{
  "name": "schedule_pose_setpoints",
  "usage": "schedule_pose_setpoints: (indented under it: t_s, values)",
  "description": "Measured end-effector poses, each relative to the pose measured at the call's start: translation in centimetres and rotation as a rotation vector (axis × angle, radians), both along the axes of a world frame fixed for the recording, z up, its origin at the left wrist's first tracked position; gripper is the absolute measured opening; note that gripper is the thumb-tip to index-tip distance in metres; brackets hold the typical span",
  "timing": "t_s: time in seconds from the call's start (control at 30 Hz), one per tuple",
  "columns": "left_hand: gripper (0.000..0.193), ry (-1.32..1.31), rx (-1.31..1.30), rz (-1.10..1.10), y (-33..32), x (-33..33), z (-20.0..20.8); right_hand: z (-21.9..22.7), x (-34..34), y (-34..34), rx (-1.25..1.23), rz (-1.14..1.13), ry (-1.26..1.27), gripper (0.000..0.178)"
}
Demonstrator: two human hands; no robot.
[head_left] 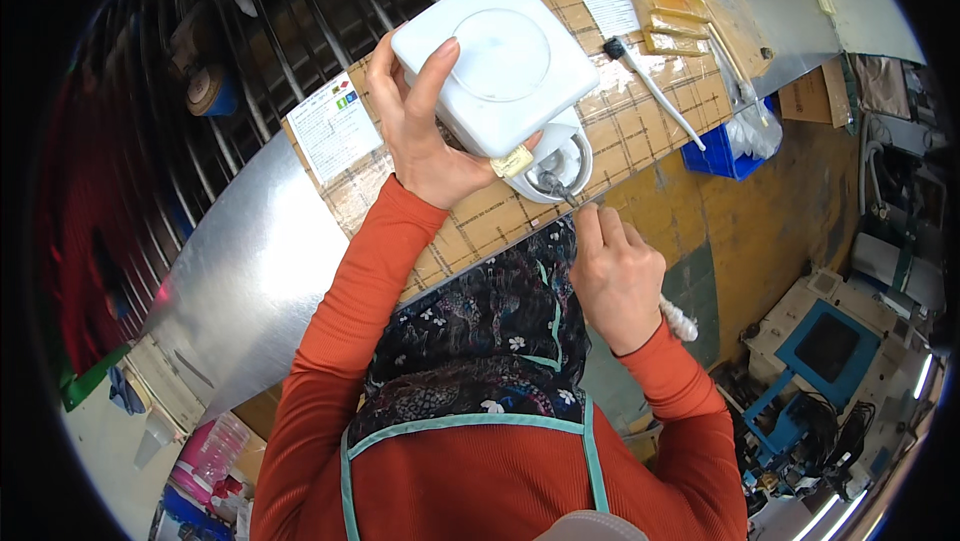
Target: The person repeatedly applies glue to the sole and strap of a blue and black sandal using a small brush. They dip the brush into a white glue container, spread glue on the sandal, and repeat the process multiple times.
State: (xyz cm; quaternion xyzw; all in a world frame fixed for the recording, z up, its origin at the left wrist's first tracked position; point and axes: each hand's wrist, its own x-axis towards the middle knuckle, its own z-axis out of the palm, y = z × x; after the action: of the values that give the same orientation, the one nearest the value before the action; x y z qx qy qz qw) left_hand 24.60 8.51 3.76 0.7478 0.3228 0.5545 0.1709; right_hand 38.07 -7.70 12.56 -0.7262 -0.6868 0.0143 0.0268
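In the upper centre of the frame, the left hand point(425, 146) grips a squarish white container point(500, 56), thumb across its top face; right of centre, the right hand point(618, 276) closes around a tool point(679, 321), its grey tip inside a round white vessel point(586, 156) partly hidden by the container

A white, square plastic container point(495, 56) with rounded corners tilts over a white round cup point(587, 163), partly hiding it, ringed face up; a slim grey-headed tool point(563, 190) reaches into the cup.
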Motion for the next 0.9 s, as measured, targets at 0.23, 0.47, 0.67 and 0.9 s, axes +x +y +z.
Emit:
schedule_pose_setpoints:
  t_s: [0.23,0.47,0.67,0.9]
  values:
    - [0.115,0.095,0.033,0.004,0.0,-0.2,0.4,0.5,-1.6,0.7,-0.07,-0.188,0.166,0.011]
    - [0.111,0.025,0.038,-0.01,0.2,0.3,0.0,-0.3,-1.9,0.9,0.034,-0.318,0.435,0.004]
    - [0.107,-0.021,-0.015,-0.018,0.1,0.3,-0.3,-2.1,-0.2,0.4,-0.143,-0.564,1.116,0.015]
    - [0.112,-0.006,-0.027,-0.016,0.0,0.4,0.1,-3.9,3.1,-0.4,-0.224,-0.621,1.809,0.019]
